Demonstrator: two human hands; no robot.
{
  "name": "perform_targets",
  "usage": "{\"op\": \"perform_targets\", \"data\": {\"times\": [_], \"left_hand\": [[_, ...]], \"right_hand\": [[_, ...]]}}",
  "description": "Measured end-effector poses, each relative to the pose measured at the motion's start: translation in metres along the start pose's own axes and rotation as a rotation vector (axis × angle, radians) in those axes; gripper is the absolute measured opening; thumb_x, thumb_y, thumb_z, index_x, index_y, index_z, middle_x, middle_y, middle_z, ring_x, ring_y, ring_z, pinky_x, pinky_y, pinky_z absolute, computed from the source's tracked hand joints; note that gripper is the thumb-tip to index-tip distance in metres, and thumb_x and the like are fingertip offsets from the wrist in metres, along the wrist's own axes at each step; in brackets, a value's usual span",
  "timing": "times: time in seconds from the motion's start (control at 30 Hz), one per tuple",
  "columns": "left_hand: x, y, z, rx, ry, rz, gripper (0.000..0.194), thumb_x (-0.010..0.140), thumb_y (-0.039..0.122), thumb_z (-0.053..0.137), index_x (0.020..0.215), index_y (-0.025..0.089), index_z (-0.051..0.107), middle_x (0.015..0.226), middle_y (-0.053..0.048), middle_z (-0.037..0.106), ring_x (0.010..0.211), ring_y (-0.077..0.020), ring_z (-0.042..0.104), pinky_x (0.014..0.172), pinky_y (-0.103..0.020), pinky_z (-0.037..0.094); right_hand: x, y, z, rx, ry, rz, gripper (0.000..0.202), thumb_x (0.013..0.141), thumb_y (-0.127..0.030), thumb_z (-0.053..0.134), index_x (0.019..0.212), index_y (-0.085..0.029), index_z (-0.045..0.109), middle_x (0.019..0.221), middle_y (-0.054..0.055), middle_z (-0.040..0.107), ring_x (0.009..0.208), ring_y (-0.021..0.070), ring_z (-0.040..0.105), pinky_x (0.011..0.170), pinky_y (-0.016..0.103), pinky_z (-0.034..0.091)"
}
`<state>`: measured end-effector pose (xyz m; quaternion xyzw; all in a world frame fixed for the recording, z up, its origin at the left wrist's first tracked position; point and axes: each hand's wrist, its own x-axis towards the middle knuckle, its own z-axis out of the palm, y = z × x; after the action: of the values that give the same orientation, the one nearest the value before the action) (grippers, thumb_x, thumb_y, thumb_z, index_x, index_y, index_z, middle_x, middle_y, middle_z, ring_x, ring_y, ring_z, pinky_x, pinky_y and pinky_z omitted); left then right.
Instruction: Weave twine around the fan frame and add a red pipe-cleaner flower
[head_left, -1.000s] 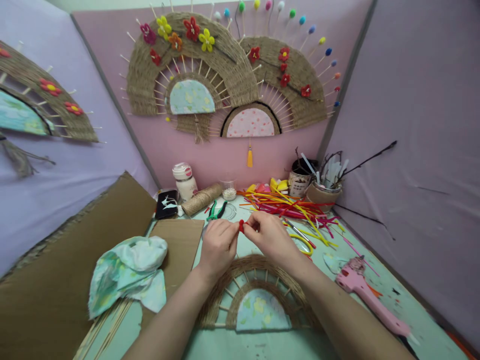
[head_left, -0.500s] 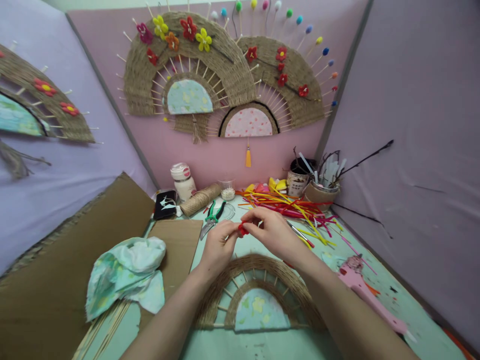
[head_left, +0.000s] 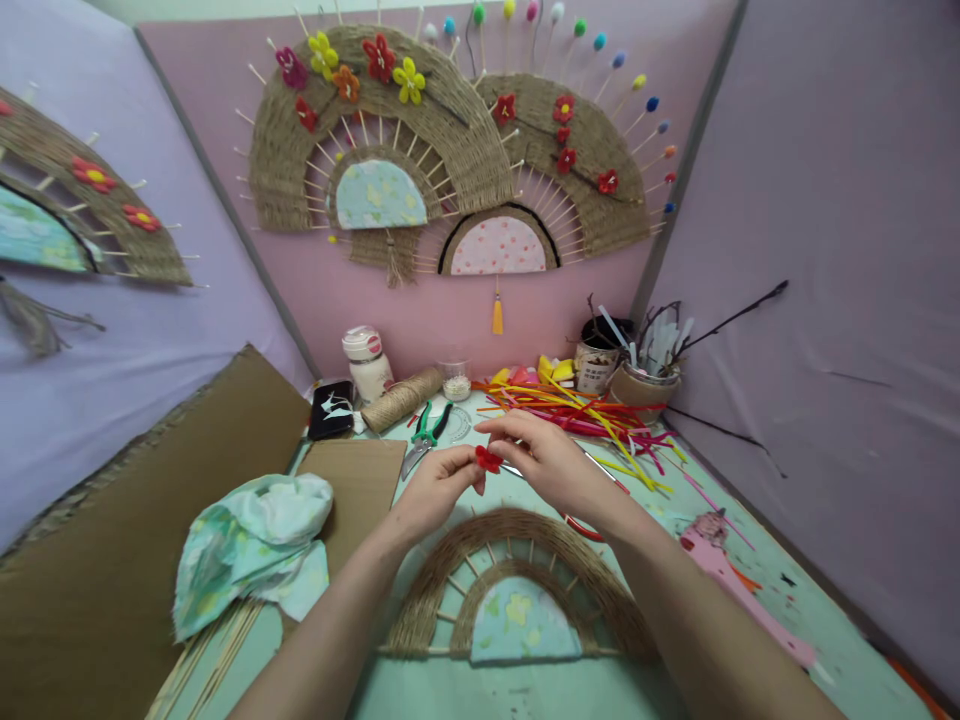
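My left hand (head_left: 439, 488) pinches a small red flower (head_left: 487, 459), seemingly of fuzzy pipe cleaner, between thumb and fingertips. Close by on its right hovers my right hand (head_left: 544, 462), fingers apart and curved over the flower; whether a fingertip touches it I cannot tell. Below both hands lies a woven twine fan (head_left: 517, 525) with stick ribs and a half-round blue-green floral cloth centre (head_left: 521, 625). A red-handled tool (head_left: 583, 528) lies partly hidden under my right hand and forearm.
Green-handled pliers or cutters (head_left: 427, 430), a twine roll (head_left: 401, 398) and a white bottle (head_left: 367, 362) stand or lie behind. Coloured pipe cleaners (head_left: 570, 408) are heaped back right. A pink glue gun (head_left: 742, 595) lies right, crumpled cloth (head_left: 251, 545) and cardboard (head_left: 142, 530) left.
My right hand has loosened from the red flower and its fingers have lifted and spread. The flower now shows more fully in my left fingertips.
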<state>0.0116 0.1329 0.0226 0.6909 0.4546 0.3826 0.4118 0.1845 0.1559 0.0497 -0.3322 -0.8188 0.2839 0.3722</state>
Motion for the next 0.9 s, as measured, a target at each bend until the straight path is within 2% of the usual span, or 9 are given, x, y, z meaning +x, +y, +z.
{"op": "perform_targets", "data": {"times": [0.13,0.27,0.43,0.53,0.6,0.67,0.77,0.83,0.9], "left_hand": [[0.0,-0.006,-0.003,-0.013,-0.052,-0.024,0.024,0.081,0.029,0.048,0.061,0.017,0.052,0.067,0.0,0.054,0.07,-0.0145,0.049,0.069,-0.025,0.038],[0.0,-0.009,-0.003,-0.048,-0.074,-0.014,0.02,0.081,0.03,0.049,0.067,0.018,0.055,0.064,0.001,0.05,0.067,-0.014,0.046,0.065,-0.025,0.036],[-0.002,-0.007,-0.003,-0.166,-0.106,-0.075,0.028,0.081,0.042,0.053,0.068,0.017,0.056,0.06,0.002,0.048,0.053,-0.01,0.036,0.049,-0.022,0.028],[-0.003,-0.008,-0.003,-0.239,-0.105,-0.094,0.03,0.081,0.044,0.054,0.068,0.016,0.055,0.06,0.002,0.049,0.049,-0.0084,0.033,0.046,-0.022,0.025],[-0.003,-0.009,-0.003,-0.253,-0.111,-0.094,0.03,0.081,0.042,0.054,0.067,0.017,0.056,0.059,0.002,0.049,0.048,-0.0081,0.034,0.045,-0.021,0.025],[-0.002,-0.008,-0.003,-0.227,-0.1,-0.075,0.028,0.082,0.04,0.054,0.067,0.017,0.058,0.062,0.001,0.053,0.053,-0.0092,0.042,0.049,-0.021,0.032],[0.002,-0.006,-0.004,-0.142,0.043,-0.037,0.02,0.081,0.034,0.055,0.086,0.018,0.065,0.088,-0.004,0.065,0.081,-0.016,0.057,0.073,-0.027,0.044],[0.003,-0.004,-0.005,-0.076,0.204,-0.036,0.025,0.078,0.029,0.058,0.101,0.019,0.064,0.108,-0.007,0.064,0.1,-0.0201,0.055,0.086,-0.032,0.042],[0.003,0.0,-0.006,-0.006,0.315,-0.036,0.026,0.077,0.027,0.058,0.101,0.019,0.064,0.111,-0.008,0.063,0.104,-0.0215,0.055,0.089,-0.034,0.041]], "right_hand": [[-0.001,-0.001,0.0,-0.023,-0.083,-0.066,0.02,0.084,-0.009,0.051,0.092,-0.019,0.066,0.089,0.004,0.062,0.086,0.0146,0.055,0.079,0.028,0.041],[-0.001,-0.002,0.002,-0.016,-0.054,-0.069,0.017,0.083,-0.008,0.051,0.081,-0.018,0.065,0.084,0.003,0.061,0.082,0.0146,0.055,0.076,0.028,0.041],[0.001,-0.003,0.002,0.061,-0.05,-0.038,0.015,0.081,-0.008,0.052,0.078,-0.018,0.063,0.08,0.002,0.062,0.079,0.0142,0.056,0.073,0.027,0.042],[0.002,-0.003,0.004,0.072,-0.031,-0.027,0.014,0.08,-0.008,0.053,0.077,-0.018,0.063,0.079,0.002,0.062,0.078,0.0137,0.056,0.072,0.026,0.042],[0.002,-0.002,0.005,0.076,-0.015,-0.016,0.014,0.079,-0.008,0.054,0.077,-0.017,0.063,0.078,0.001,0.062,0.077,0.0131,0.055,0.072,0.025,0.041],[0.003,-0.002,0.006,0.088,-0.004,0.005,0.013,0.079,-0.008,0.054,0.076,-0.017,0.063,0.077,0.001,0.062,0.075,0.0123,0.056,0.071,0.024,0.042],[0.003,0.0,0.007,0.081,0.054,0.034,0.014,0.08,-0.009,0.053,0.078,-0.017,0.064,0.077,0.001,0.063,0.073,0.0118,0.057,0.069,0.023,0.042],[0.002,0.002,0.009,0.033,0.12,0.037,0.014,0.08,-0.01,0.052,0.081,-0.017,0.064,0.078,0.002,0.063,0.074,0.0123,0.057,0.069,0.024,0.042],[0.002,0.004,0.012,-0.021,0.171,0.033,0.015,0.08,-0.01,0.051,0.081,-0.018,0.064,0.078,0.002,0.063,0.075,0.0132,0.057,0.071,0.025,0.042]]}}
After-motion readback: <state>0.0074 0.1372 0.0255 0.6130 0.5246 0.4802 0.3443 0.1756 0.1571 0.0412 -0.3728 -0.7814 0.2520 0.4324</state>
